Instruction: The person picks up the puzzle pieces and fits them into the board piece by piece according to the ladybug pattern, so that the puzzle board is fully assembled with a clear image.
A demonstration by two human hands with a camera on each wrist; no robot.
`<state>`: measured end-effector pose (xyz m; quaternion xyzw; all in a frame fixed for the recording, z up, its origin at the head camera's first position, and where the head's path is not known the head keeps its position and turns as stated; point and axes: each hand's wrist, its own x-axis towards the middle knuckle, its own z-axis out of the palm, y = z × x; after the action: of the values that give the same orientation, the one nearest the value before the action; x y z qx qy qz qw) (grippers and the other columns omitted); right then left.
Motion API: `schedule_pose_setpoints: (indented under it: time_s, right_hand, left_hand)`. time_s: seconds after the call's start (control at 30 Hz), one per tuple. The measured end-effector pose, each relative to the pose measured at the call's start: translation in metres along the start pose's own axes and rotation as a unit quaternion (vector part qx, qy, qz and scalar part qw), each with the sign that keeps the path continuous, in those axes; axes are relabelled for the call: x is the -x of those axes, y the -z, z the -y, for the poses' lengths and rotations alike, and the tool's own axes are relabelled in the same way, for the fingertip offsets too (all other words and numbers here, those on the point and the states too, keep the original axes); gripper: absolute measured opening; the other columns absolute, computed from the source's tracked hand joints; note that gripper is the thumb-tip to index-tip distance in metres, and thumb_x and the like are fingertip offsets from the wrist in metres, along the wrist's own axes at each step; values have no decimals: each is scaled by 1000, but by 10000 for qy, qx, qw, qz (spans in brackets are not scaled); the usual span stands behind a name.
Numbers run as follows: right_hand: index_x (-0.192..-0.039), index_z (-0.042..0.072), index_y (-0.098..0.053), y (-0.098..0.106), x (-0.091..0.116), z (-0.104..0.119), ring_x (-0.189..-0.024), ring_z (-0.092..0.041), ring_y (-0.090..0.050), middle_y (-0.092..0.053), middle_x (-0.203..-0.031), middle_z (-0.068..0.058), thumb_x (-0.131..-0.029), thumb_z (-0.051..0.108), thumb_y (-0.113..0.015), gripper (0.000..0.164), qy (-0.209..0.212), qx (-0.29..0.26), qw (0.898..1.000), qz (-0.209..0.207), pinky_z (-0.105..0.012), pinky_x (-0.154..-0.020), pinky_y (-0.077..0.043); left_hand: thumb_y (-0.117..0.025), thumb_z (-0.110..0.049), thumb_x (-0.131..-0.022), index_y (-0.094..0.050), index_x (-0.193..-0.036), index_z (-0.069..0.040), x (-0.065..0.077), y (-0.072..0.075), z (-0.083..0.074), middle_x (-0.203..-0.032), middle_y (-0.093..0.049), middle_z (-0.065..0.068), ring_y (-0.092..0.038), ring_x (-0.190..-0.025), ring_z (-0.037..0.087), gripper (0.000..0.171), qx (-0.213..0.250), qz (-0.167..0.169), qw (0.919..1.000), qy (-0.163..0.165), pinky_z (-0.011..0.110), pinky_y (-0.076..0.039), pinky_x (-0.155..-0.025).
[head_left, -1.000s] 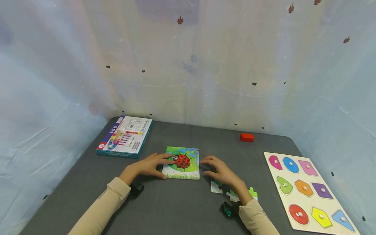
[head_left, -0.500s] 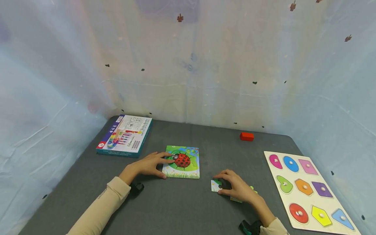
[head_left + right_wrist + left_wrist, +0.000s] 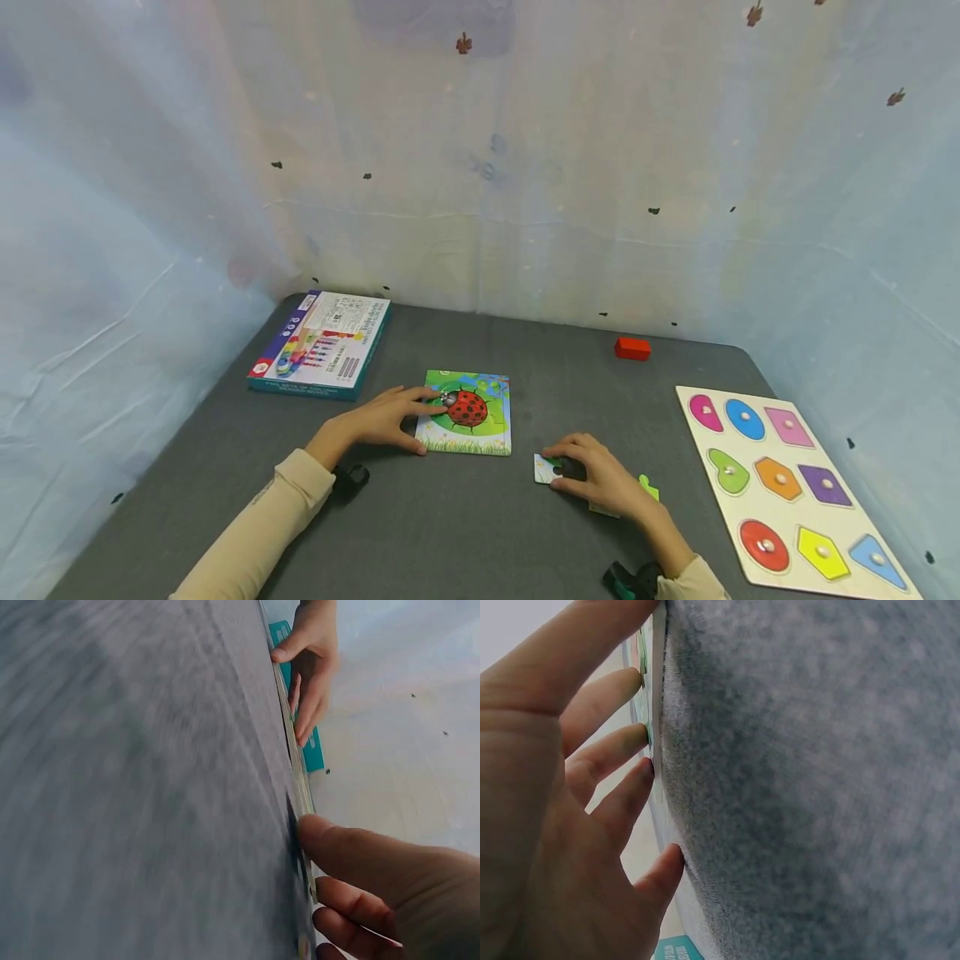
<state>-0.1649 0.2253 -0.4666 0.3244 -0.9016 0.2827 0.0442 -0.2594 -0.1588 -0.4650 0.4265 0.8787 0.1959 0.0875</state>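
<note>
A square ladybug jigsaw puzzle (image 3: 461, 442) lies on the dark grey table. My left hand (image 3: 378, 421) rests on its left side, fingers extended over the picture and thumb at the lower left corner. Right of the puzzle, my right hand (image 3: 603, 479) pinches a loose puzzle piece (image 3: 544, 469), white and green, between thumb and fingers, low over the tabletop. In the right wrist view the thumb (image 3: 352, 844) is at the piece's edge. Another puzzle piece (image 3: 649, 488), lime green, lies partly hidden beneath the right hand and wrist.
A wooden shape board (image 3: 727, 521) with colourful knobbed pieces lies along the right edge. At the back stands a red block (image 3: 632, 348). A flat box (image 3: 322, 342) with a teal side sits at the back left. Pale sheeting (image 3: 480, 242) hangs behind the table.
My right hand has moved from beside the puzzle's right edge to the white-and-green puzzle piece, gripped it and shifted it slightly left. The left hand has stayed on the puzzle.
</note>
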Motion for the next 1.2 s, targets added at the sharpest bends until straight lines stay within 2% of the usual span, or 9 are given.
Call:
schedule_pose_setpoints:
  time_s: [0.27, 0.4, 0.57, 0.7, 0.93, 1.2]
  right_hand:
    - [-117, 13, -64, -11, -33, 17, -97, -15, -55, -56, -108, -1, -83, 24, -71, 36, 476, -413, 9977, 236, -34, -81, -48]
    - [-118, 13, -63, -21, -57, 28, -97, -16, -55, -56, -109, -2, -85, 26, -69, 36, 563, -445, 9967, 375, -33, -80, -47]
    - [-118, 12, -64, -39, -85, 37, -94, -17, -54, -56, -109, -4, -86, 26, -68, 36, 869, -378, 9949, 340, -31, -75, -46]
    - [-117, 9, -64, -52, -103, 43, -98, -16, -52, -57, -109, -5, -85, 25, -68, 35, 978, -300, 9943, 303, -31, -81, -46]
    - [-115, 9, -65, -69, -124, 47, -98, -16, -52, -59, -110, -7, -85, 25, -69, 35, 846, -151, 9960, 263, -30, -81, -44]
    - [-112, 6, -67, -80, -135, 49, -93, -18, -51, -59, -106, -12, -83, 23, -71, 34, 1079, -127, 9941, 54, -34, -83, -41]
  left_hand:
    - [-71, -52, -76, -46, -139, -14, -2, -1, 3, -146, -36, 8, -31, -135, 28, 77, 42, 7, 9999, 108, 60, -15, -108]
    - [-71, -51, -76, -46, -139, -13, -3, -1, 3, -146, -37, 7, -32, -135, 28, 78, 61, -34, 9999, 136, 59, -15, -108]
    - [-73, -48, -76, -48, -137, -11, -2, -1, 1, -145, -38, 10, -33, -134, 30, 76, 135, -98, 9998, 86, 61, -16, -107]
    - [-73, -48, -76, -49, -136, -10, 1, -1, 0, -145, -38, 10, -34, -134, 30, 75, 183, -109, 9998, 60, 62, -16, -106]
    - [-71, -49, -77, -50, -135, -8, 2, -1, 1, -144, -39, 12, -34, -133, 32, 74, 293, -173, 9994, -18, 63, -17, -105]
    - [-57, -46, -90, -49, -136, -9, 2, 0, -1, -143, -39, 12, -35, -132, 31, 59, 410, -179, 9990, -6, 60, -17, -107]
